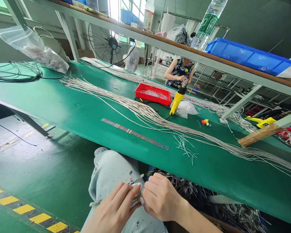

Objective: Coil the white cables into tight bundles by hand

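Over my lap, my left hand (117,207) is closed around a small, shiny, pale bundle that looks like a coiled cable (136,198). A whitish end of it sticks up above the fingers, and another pale end pokes out left of the hand. My right hand (161,197) is closed at the bundle's right side, its fingertips pinching there and partly hidden. Beyond my knees, a steel ruler (145,137) lies on the green table (70,106). A long bundle of white cables (128,103) runs across the table behind the ruler.
Cut white pieces (186,147) lie right of the ruler. Farther back are a red tray (142,94) and a yellow heat gun (177,102). A shelf (160,40) crosses above; its post (259,132) meets the table. Coiled cables (237,213) sit below. Another person (176,74) works beyond.
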`<state>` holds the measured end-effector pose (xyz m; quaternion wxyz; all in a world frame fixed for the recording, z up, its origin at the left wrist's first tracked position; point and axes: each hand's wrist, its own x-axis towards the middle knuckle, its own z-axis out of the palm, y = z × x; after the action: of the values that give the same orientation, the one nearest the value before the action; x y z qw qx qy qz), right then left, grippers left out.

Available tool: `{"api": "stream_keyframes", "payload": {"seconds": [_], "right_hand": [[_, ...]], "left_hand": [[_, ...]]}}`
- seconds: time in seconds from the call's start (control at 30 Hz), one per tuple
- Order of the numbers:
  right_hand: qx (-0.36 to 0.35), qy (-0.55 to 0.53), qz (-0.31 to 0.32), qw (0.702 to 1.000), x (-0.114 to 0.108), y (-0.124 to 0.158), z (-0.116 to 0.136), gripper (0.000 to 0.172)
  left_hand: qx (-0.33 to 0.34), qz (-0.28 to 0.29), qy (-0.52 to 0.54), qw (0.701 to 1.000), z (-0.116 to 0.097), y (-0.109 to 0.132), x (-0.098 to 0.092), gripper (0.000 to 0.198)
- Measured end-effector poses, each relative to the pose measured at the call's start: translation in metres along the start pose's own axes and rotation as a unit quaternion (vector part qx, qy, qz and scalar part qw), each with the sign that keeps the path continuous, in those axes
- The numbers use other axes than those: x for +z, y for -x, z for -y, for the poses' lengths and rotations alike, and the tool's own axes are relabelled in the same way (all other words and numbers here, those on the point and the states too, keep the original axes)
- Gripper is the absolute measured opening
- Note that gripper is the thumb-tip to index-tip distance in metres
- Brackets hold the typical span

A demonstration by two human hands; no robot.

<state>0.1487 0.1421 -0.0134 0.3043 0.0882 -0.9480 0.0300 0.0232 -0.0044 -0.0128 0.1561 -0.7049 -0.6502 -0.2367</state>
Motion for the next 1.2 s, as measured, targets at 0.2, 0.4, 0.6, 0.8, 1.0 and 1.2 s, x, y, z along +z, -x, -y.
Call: {"api": "stream_keyframes", "payload": {"seconds": [0.2,0.4,0.6,0.8,1.0,1.2], "right_hand": [[0.308,-0.241,0.052,0.919,0.012,0.004,0.027,0.032],[0.645,-0.599,0.031,0.474,0.020,-0.009,0.050,0.034],[0.494,-0.494,0.076,0.711,0.002,0.001,0.039,0.036],[0.062,0.019,0.033,0.997,-0.009,0.005,0.012,0.040],[0.235,-0.214,-0.064,0.946,0.019,0.006,0.032,0.041],[0.662,-0.667,-0.075,0.335,0.044,0.002,0.062,0.052]], "left_hand": [[-0.071,-0.002,0.025,0.997,-0.006,0.011,0.007,0.022],[0.009,-0.015,-0.139,0.990,-0.011,0.019,0.013,0.027],[-0.002,0.014,-0.022,1.000,0.002,0.013,-0.003,0.028],[0.009,-0.026,0.028,0.999,0.005,0.016,-0.001,0.026],[0.044,-0.042,-0.122,0.991,-0.006,0.018,0.002,0.032],[0.068,-0.045,-0.152,0.985,0.000,0.012,0.004,0.022]]}}
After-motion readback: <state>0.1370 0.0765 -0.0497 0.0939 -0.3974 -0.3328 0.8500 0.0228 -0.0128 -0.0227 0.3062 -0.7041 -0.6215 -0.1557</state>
